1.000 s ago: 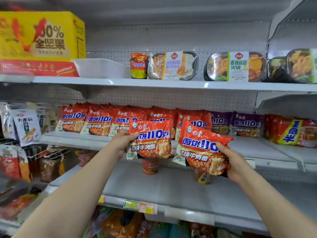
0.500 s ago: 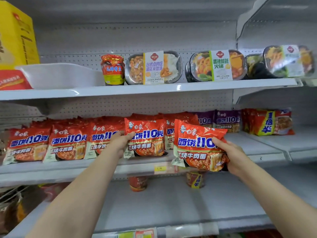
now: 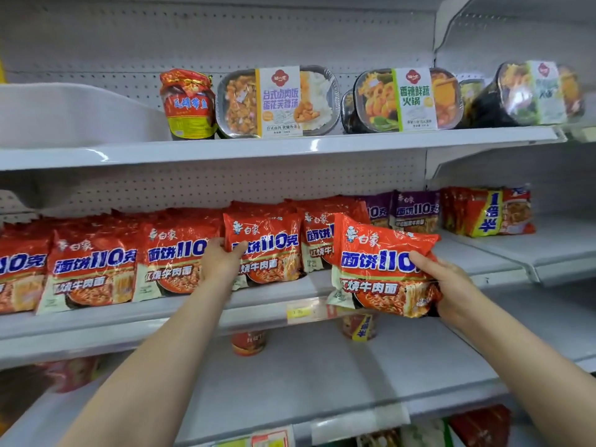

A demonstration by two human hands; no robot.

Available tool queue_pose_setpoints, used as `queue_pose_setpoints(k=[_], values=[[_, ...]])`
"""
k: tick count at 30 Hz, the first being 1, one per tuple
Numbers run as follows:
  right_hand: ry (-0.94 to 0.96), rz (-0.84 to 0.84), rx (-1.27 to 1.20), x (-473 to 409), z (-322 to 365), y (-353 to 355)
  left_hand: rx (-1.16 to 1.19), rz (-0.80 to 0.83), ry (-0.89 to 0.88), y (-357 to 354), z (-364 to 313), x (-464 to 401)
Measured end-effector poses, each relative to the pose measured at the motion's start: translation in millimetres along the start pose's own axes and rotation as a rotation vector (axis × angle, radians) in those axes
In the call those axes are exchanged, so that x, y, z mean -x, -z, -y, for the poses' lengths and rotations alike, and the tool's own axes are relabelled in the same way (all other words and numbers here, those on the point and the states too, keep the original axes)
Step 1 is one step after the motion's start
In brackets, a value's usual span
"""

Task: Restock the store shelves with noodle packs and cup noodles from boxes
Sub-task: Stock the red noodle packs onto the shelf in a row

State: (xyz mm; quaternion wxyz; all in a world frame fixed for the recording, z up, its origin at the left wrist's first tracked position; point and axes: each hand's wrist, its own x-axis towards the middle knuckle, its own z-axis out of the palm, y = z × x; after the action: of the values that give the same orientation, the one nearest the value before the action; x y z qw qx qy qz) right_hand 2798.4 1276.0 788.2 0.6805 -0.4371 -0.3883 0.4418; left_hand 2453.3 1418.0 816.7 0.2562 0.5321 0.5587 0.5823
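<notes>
Head view: noodle packs (image 3: pixel 93 272) along middle shelf (image 3: pixel 161 312)

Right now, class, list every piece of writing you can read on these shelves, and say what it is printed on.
"白家" and "面饼110克": red noodle pack gripped by the right hand.
"面饼110克": red pack held by the left hand.
"台式卤肉饭 蛋花芙蓉汤": white-sleeved meal tray.
"香辣鲜蔬火锅": green-sleeved tray.
"1倍半": yellow-banded packs.
Jar label, price tag, cup noodles: too blurred.
</notes>
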Motion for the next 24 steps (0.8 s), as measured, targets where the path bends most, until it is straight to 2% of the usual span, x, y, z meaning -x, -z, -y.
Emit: queue_pose_setpoints(k=[7,12,15,17,19,21,24], values=[[-0.012,0.006,-0.024,-2,-4,7,-0.391,-0.147,-0.200,0,8,0],[-0.015,0.030,0.011,-12,3,13,-0.319,-0.191,-0.098,-11,5,3],[-0.017,0.039,0.009,-20,7,15,-0.340,-0.300,-0.145,-21,3,16],[-0.024,0.047,-0.002,-25,10,15,-0.395,-0.267,-0.228,-32,3,30],[-0.026,0.062,-0.005,-29,12,15,-0.501,-0.154,-0.267,-47,5,41],[-0.029,0.086,-0.006,-31,14,14,-0.612,-0.091,-0.258,-60,8,48],[-0.043,0.112,-0.003,-32,13,12,-0.657,-0.084,-0.226,-63,7,49]])
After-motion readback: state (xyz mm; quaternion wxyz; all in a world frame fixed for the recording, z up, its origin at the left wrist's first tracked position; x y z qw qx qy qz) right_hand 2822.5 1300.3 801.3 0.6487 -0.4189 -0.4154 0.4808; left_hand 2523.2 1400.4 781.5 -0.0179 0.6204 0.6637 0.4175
